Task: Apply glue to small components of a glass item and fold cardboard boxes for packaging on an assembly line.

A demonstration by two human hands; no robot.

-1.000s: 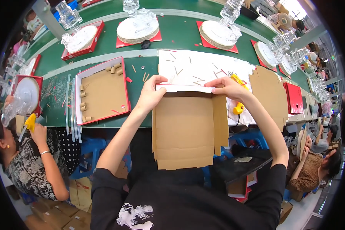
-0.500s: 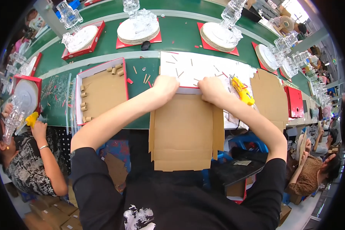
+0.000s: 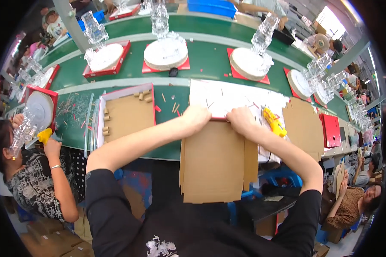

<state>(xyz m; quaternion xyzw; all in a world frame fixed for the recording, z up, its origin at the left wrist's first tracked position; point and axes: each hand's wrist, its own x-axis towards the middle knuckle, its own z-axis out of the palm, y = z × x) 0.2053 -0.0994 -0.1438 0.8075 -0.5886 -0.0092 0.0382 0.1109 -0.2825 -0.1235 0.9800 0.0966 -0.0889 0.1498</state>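
Observation:
In front of me lies an unfolded brown cardboard box blank (image 3: 213, 167) with scored side flaps, its near end overhanging the table edge. My left hand (image 3: 196, 118) grips the far left corner, fingers curled closed on the edge. On the far right corner my right hand (image 3: 243, 121) pinches the same edge. A thin red edge of the blank shows between the two hands. Their fingertips are partly hidden. Beneath and beyond lies a white board (image 3: 235, 92) strewn with thin sticks. Right of my right hand, a yellow glue gun (image 3: 273, 122) rests on that board.
At left stands an open red-and-white tray (image 3: 128, 115) with several cardboard tubes. A flat cardboard piece (image 3: 303, 124) and a red box panel (image 3: 330, 130) are at right. Clear figures on round bases (image 3: 165, 55) line the green table. A co-worker (image 3: 40, 180) sits at left holding a yellow tool.
My view has shifted, so the table scene sits lower and further right. The white strip between my hands has narrowed to a thin red edge. Both hands keep their grip.

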